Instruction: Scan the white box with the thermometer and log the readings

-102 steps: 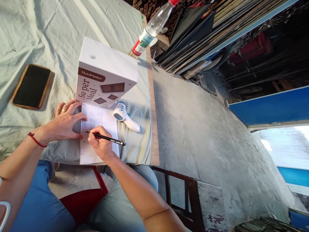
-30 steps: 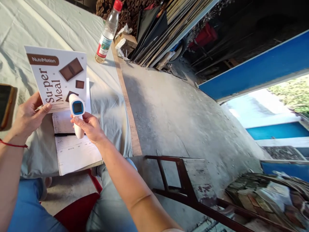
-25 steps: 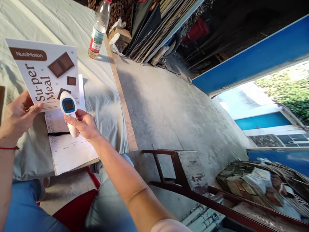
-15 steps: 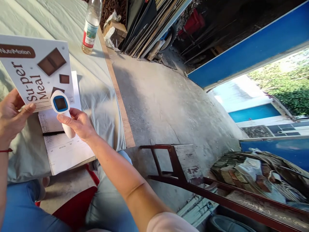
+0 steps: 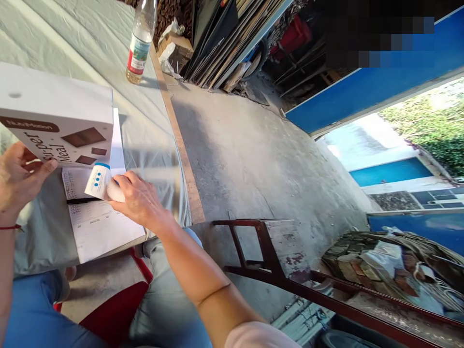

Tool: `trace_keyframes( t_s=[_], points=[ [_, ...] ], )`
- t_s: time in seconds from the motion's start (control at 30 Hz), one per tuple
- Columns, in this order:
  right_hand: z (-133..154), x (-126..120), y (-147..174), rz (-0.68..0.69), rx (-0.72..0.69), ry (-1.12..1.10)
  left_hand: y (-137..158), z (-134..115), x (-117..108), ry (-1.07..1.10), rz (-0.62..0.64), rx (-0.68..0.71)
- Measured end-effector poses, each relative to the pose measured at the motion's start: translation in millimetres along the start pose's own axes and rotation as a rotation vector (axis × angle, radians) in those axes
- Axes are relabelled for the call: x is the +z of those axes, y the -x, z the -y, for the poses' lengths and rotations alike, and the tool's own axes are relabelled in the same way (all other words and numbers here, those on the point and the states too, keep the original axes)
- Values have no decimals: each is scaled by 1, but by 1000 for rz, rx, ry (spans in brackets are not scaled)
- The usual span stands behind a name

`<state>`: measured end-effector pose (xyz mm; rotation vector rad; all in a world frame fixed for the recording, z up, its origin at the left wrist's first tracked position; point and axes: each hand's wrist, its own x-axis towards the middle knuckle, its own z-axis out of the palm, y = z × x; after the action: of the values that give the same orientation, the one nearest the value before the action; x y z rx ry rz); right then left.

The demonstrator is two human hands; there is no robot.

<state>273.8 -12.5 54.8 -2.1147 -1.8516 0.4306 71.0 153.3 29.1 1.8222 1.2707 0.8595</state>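
While the right hand grips the thermometer low over the log sheet and the left hand holds the box on the desk, pen lies idle, so the reading looks unlogged.

A clear plastic bottle with a red and white label stands upright near the top of the frame, left of centre, on the pale cloth that covers the table. A wooden strip runs along the cloth's right edge. Just right of the bottle, a cardboard carton and crumpled white plastic lie at the foot of dark boards leaning in a stack. The bare concrete floor fills the middle. At lower centre stands a dark red wooden frame. A blue wall crosses the upper right, with greenery beyond. A pile of bricks sits at lower right.
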Motion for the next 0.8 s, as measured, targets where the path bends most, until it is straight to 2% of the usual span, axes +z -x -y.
trace_keyframes(
  t_s=[0.13,0.3,0.43,0.53,0.67,0.73,0.8],
  points=[
    [-18,-9,0,5,49,93,3,-7,-3,-165,-14,-47],
    [-43,-16,-8,-32,232,165,8,-6,-3,-214,28,14],
    [-51,-14,-13,-34,275,190,11,-7,-2,-272,47,-15],
    [-45,-12,-9,-85,221,219,13,-14,-3,-311,67,-75],
    [-28,-11,4,-121,48,192,17,-20,-6,-397,48,-133],
    [-20,-9,10,-127,-10,181,20,-19,-7,-443,42,-125],
    [-14,-3,14,-70,-66,165,24,-15,-9,-489,64,-57]
  ],
)
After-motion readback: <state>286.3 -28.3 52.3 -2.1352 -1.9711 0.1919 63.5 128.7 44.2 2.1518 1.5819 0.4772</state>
